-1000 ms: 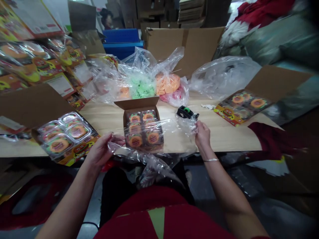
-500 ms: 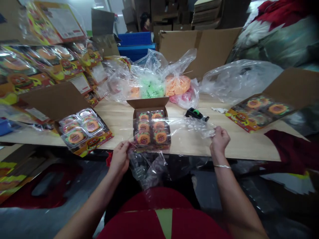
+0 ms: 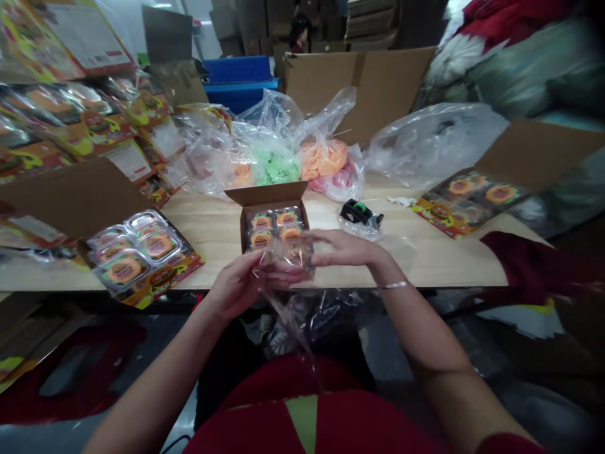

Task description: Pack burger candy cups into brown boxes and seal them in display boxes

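At the table's front edge my left hand (image 3: 241,280) is closed on a clear plastic bag (image 3: 278,258), which hangs in loose folds toward my lap. My right hand (image 3: 343,248) reaches in from the right with its fingers stretched out and apart, close to the bag. Both hands are in front of an open cardboard display box (image 3: 274,195) and cover its near part. Inside it sit rows of clear packs (image 3: 288,217) with orange burger labels. A black tape dispenser (image 3: 362,214) with a green core rests behind my right hand.
Similar open burger boxes stand at left (image 3: 165,277) and right (image 3: 435,213). Stacked wrapped boxes (image 3: 99,126) rise at far left. Behind lie plastic bags of green pieces (image 3: 276,165) and orange pieces (image 3: 324,157), before a large carton (image 3: 378,82). A person (image 3: 299,34) is in the background.
The plastic bag was stretched wide between my hands and is now gathered at my left hand. My right hand has moved left, toward the left one. The view has shifted slightly.
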